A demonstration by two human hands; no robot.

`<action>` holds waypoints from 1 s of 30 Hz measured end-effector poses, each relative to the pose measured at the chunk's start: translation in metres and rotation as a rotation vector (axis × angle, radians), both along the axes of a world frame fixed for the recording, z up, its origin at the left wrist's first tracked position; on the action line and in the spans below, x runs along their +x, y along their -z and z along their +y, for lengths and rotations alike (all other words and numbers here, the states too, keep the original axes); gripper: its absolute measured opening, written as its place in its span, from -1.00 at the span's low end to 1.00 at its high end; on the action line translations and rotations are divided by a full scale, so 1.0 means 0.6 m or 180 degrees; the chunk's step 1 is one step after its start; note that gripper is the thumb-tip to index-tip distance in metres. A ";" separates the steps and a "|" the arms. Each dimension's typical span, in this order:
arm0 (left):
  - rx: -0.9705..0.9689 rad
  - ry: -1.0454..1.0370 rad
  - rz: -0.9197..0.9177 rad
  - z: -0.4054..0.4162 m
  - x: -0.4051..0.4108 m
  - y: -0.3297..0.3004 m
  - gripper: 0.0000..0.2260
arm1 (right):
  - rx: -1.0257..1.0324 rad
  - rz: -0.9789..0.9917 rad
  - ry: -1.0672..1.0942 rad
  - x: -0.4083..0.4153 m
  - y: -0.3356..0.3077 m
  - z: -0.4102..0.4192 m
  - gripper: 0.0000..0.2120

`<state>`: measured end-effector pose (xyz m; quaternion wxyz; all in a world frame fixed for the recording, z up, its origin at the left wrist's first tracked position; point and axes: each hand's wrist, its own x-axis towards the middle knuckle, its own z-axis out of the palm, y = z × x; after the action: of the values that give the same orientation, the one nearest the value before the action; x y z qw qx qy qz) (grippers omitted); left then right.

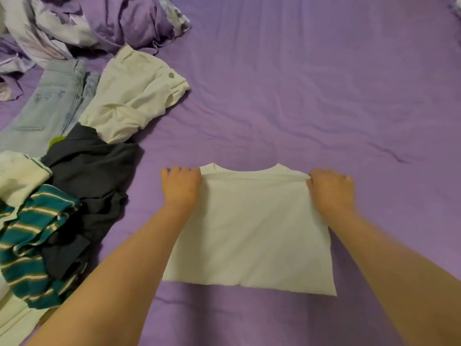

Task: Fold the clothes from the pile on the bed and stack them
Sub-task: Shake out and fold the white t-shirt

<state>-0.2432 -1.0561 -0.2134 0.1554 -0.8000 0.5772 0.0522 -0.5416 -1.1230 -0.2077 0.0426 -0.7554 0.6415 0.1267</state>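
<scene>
White cotton, thin and limp by the look of it: a T-shirt [249, 231] is lying flat near the middle of the purple bed sheet [324, 96], toward the near edge, collar pointing away from the person. The left hand [180, 187] is curling its fingers round the shirt's left shoulder corner, and the right hand [331, 189] is pinching the right shoulder corner, so the top edge is being held taut between them. The hem is resting square on the sheet.

A garment like this is going to weigh next to nothing and sag wherever it is not supported, so the shoulder corners look like the sensible place to hold it; gripping only one would let the rest droop and crease.

The pile is waiting along the left edge of the bed: a teal striped top [32, 245], a dark grey garment [94, 176], cream trousers [134, 96] and pale blue jeans [55, 101], with rumpled purple bedding [99, 21] bunched in the far left corner.
</scene>
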 end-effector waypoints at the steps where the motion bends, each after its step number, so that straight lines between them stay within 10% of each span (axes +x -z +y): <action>1: -0.0067 -0.0091 -0.0004 -0.003 0.003 0.004 -0.87 | -0.0013 -0.0023 0.0031 0.000 0.006 -0.004 -0.84; 11: -0.0692 -0.0433 0.0142 -0.011 -0.014 0.033 -0.80 | -0.0117 -0.0899 0.0387 -0.008 0.044 0.000 -0.71; 15: -0.1029 0.0927 0.0703 0.033 -0.120 0.043 -0.63 | 0.0088 -0.1306 0.0956 -0.021 0.048 0.042 -0.37; 30: 0.0155 0.0848 0.1676 0.072 -0.239 0.077 -0.47 | 0.0857 -0.2914 0.1772 -0.024 0.028 0.178 -0.43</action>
<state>-0.3864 -1.0131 -0.2597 0.0250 -0.6721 0.6962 0.2509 -0.5558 -1.0164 -0.2244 0.4453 -0.5230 0.7111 -0.1498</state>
